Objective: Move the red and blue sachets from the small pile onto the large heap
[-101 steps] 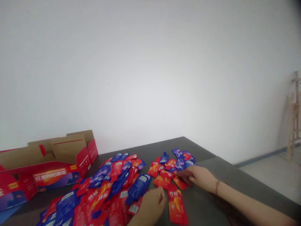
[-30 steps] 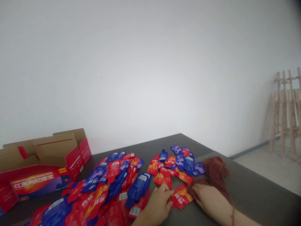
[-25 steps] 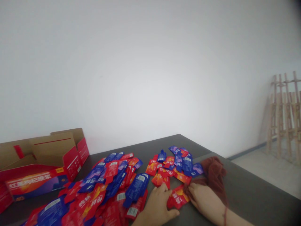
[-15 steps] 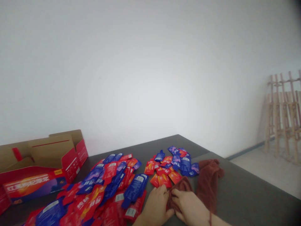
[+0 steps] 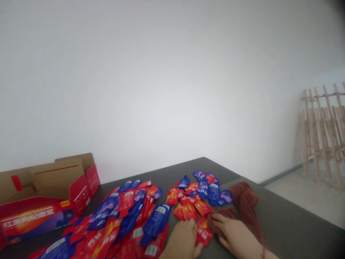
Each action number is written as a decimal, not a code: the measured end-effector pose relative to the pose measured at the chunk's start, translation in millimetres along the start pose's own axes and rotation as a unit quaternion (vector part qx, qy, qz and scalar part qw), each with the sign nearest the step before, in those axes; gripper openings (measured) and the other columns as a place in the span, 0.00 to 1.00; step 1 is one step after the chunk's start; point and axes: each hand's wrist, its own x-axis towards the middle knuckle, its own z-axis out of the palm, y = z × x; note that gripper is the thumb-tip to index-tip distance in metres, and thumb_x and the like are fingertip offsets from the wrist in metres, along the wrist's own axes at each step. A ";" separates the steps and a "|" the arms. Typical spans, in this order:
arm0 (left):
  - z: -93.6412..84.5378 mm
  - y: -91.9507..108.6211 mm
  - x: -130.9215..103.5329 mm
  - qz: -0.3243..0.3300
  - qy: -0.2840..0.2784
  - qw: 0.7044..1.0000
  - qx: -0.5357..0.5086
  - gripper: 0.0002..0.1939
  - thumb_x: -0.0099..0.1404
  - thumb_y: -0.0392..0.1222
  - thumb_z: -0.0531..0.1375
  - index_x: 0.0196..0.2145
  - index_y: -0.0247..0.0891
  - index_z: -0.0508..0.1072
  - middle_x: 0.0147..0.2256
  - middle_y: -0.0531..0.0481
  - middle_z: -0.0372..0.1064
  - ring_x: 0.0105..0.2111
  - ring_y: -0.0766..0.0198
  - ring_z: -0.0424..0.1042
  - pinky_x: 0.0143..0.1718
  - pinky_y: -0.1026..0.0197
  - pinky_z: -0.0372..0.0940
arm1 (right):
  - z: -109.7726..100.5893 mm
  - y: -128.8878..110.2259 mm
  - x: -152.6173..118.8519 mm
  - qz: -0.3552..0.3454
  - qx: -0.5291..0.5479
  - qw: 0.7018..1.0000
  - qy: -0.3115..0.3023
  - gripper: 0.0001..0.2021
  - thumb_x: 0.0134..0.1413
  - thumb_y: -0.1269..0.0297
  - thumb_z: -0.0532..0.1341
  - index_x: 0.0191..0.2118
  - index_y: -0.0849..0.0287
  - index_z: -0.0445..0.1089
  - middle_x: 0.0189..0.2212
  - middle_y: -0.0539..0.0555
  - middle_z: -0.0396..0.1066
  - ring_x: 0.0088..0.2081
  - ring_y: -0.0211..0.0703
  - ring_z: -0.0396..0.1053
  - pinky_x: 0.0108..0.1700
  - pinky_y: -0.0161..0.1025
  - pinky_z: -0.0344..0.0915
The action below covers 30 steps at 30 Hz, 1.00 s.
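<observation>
My left hand [image 5: 181,237], its fingers closed, grips the left edge of a red sachet [image 5: 204,233] near the table's front. Beside it, my right hand [image 5: 235,232] is closed on a bunched part of a brown cloth [image 5: 249,207], which touches the sachet's upper right side. The rest of the cloth trails back and to the right. Just beyond my hands lies a small group of red and blue sachets [image 5: 189,211]. A larger heap of red and blue sachets [image 5: 107,226] spreads out to the left of my left hand.
An opened red cardboard box [image 5: 79,192] stands at the far left behind the heap. The dark table [image 5: 285,219] runs up to a white wall [image 5: 172,90]. Wooden racks [image 5: 320,133] lean by the wall on the right, beyond the table edge.
My right hand has moved right with the cloth, apart from my left hand. A red sachet now shows between the hands, where cloth and fingers were before. The view has shifted slightly.
</observation>
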 end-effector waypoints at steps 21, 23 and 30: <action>9.2 -5.0 5.2 -0.124 0.066 0.956 -0.259 0.13 0.66 0.36 0.45 0.41 0.39 0.68 0.27 0.52 0.67 0.27 0.64 0.68 0.29 0.65 0.59 | -24.2 45.4 0.5 0.153 -0.017 0.980 0.130 0.20 0.59 0.68 0.49 0.55 0.55 0.67 0.48 0.57 0.73 0.46 0.50 0.73 0.46 0.45 0.68; 17.2 -4.1 9.9 -0.168 0.063 0.908 -0.378 0.18 0.66 0.35 0.44 0.51 0.38 0.62 0.22 0.56 0.64 0.21 0.66 0.64 0.26 0.66 0.57 | -19.8 37.6 2.2 0.103 -0.007 0.984 0.147 0.23 0.58 0.70 0.49 0.59 0.54 0.62 0.54 0.57 0.68 0.50 0.48 0.70 0.49 0.44 0.67; 13.9 -2.5 7.0 -0.170 0.032 0.904 -0.392 0.24 0.63 0.33 0.46 0.58 0.38 0.55 0.26 0.55 0.67 0.27 0.64 0.67 0.31 0.64 0.59 | 9.7 -19.4 8.4 -0.056 -0.016 0.998 0.013 0.20 0.52 0.71 0.54 0.51 0.55 0.69 0.50 0.56 0.68 0.46 0.48 0.70 0.48 0.41 0.66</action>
